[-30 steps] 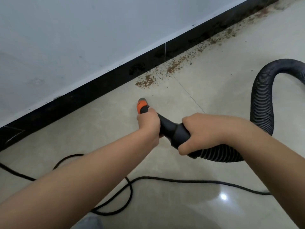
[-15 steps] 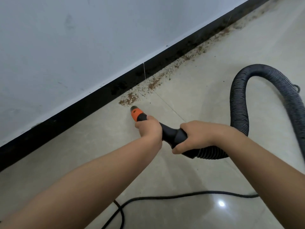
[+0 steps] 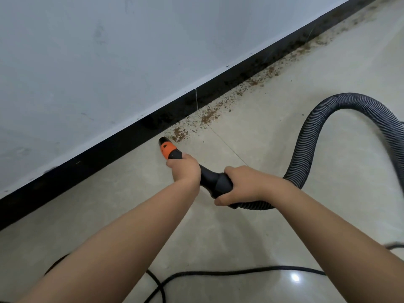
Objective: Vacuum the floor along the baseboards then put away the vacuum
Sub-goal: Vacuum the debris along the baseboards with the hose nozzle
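We are reaching both arms toward frame center, our left hand gripping the orange-tipped nozzle, our right hand clamping the hose cuff near the debris.

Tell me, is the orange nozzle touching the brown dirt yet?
Apart. The head view shows bare floor between the orange nozzle and the nearest brown dirt.
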A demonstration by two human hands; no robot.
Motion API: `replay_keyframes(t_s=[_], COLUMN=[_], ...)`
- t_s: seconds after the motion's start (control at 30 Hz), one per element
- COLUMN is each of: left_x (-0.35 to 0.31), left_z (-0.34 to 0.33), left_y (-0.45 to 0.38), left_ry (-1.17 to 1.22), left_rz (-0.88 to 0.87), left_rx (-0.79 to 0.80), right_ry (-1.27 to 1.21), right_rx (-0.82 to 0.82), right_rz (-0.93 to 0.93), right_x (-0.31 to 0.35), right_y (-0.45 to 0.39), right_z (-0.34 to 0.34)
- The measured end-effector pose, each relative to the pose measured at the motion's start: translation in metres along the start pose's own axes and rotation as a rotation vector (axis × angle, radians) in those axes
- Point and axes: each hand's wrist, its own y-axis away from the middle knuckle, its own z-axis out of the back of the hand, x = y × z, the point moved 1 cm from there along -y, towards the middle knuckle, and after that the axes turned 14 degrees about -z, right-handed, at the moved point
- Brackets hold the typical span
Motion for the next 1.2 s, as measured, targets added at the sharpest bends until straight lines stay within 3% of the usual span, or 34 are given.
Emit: replay_keyframes(t_s=[0.17, 0.43, 0.87, 1.2], left_x=[0.000, -0.009, -0.003, 0.012], left_z=[-0.002, 0.004, 0.010, 0.018], left_y=[-0.007, -0.023, -0.027, -0.016], left_ry=[-0.072, -0.073, -0.088, -0.068], left_rz=[-0.041, -0.049, -0.084, -0.052], left_rx=[0.023, 0.038, 0.042, -0.058], right_ry=[0.014, -0.053, -0.053, -0.016], right_rx=[0.000, -0.144, -0.160, -0.106], right_rz=[0.003, -0.022, -0.025, 0.028], right_x=[-0.004, 0.007, 0.011, 0.005], right_y=[-0.004, -0.012, -0.014, -0.006], right_z=[-0.004, -0.017, -0.026, -0.027])
